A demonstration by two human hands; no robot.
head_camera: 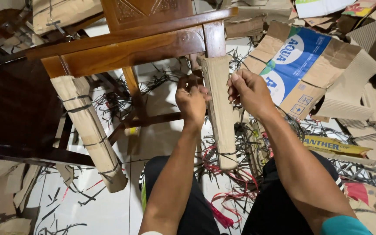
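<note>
Lying tipped at frame left, a wooden chair [122, 52] shows one cardboard-wrapped leg [92, 130] bound with strapping. At centre, the left hand [191, 102] and right hand [251, 92] pinch the cardboard sleeve [220, 113] around the second leg. Flattened boxes [301, 65] fill the upper right.

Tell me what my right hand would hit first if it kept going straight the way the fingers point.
The right hand points left at the cardboard-wrapped chair leg, which it already touches or nearly touches. That leg would be met first; the exact depth is unclear.
</note>
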